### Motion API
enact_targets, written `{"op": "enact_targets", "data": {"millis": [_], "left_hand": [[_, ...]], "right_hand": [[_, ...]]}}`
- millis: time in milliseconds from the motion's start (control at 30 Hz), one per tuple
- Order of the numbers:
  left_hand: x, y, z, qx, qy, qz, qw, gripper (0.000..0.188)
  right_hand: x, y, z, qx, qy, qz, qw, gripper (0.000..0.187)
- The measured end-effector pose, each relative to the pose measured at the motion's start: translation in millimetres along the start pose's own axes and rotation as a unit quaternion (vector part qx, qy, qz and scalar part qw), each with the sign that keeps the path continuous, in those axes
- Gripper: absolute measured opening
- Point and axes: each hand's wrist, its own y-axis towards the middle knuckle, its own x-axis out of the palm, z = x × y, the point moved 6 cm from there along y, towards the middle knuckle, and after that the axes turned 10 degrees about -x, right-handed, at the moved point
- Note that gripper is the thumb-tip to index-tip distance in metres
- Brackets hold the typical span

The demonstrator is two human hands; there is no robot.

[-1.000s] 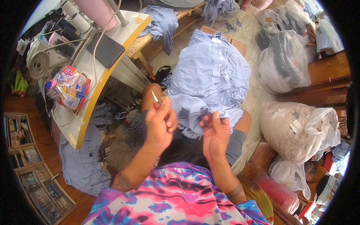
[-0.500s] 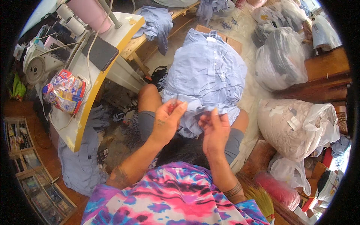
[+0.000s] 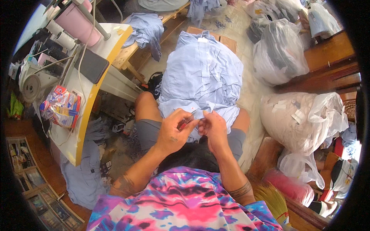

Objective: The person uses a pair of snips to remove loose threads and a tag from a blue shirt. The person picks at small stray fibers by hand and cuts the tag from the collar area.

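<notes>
In my head view, a light-blue shirt [image 3: 200, 73] lies just beyond both hands, its long axis running away from my lap. My left hand [image 3: 175, 129] curls closed around a red-handled tool [image 3: 184, 125], its tip beside the cloth; contact is unclear. My right hand [image 3: 214, 129], nearly closed, pinches the shirt's near edge. Rightward, one translucent bag [image 3: 330, 111] holds beige cloth [image 3: 279, 123], another [image 3: 293, 63] dark cloth.

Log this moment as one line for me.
left hand: holding red-handled tool | right hand: close by, at near end of light-blue garment, grip unclear | dark phone: lying on white table
</notes>
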Motion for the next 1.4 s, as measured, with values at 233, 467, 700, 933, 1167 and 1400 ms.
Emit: {"op": "enact_targets", "data": {"millis": [233, 467, 700, 933, 1167, 1400], "left_hand": [[19, -23, -38, -0.283, -0.290, -0.023, 0.914, 0.021], [24, -26, -27, -0.310, -0.377, -0.004, 0.873, 0.020], [16, -31, -25, -0.255, -0.279, 0.001, 0.926, 0.019], [7, -46, -4, -0.327, -0.387, -0.128, 0.853, 0.037], [-10, -39, 2, -0.221, -0.223, -0.045, 0.948, 0.032], [-32, -33, 32, -0.085, 0.065, 0.013, 0.994, 0.032]], "right_hand": [[-13, -15, 19, 0.071, -0.053, -0.079, 0.993, 0.035], [8, -22, 37, 0.175, 0.123, -0.140, 0.967, 0.027], [15, -16, 41, 0.152, 0.225, -0.075, 0.959, 0.015], [13, -12, 34, 0.101, 0.214, -0.113, 0.965, 0.013], [11, -18, 25, -0.004, 0.102, -0.042, 0.994, 0.017], [11, -24, 17, -0.056, 0.062, -0.036, 0.996, 0.020]]}}
